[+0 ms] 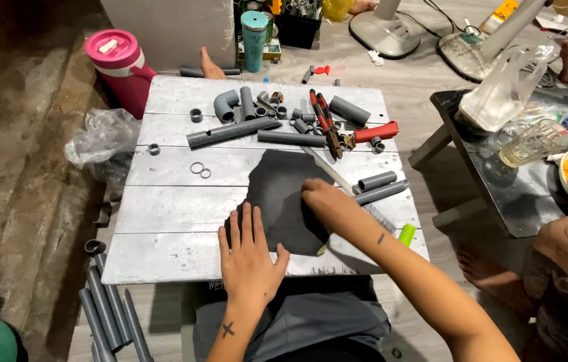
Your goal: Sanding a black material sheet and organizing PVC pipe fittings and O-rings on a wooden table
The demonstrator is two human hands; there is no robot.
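Note:
A dark grey sheet [282, 191] lies on a low white plank table [176, 214]. My left hand [249, 253] presses flat on the sheet's near edge, fingers spread. My right hand [324, 201] rests on the sheet's right side with the fingers curled down; whether it grips anything is unclear. A long saw-like blade with a green handle [406, 234] runs beneath my right forearm. Two short grey pipe pieces [379, 186] lie just right of that hand.
Grey pipes and elbow fittings [243, 121], red-handled pliers [324, 121] and small rings [199, 169] crowd the far half of the table. More pipes [106, 308] lie on the floor at left. A pink jug [119, 64] and a teal tumbler [254, 39] stand behind. At right, another person sits by a dark table [498, 194].

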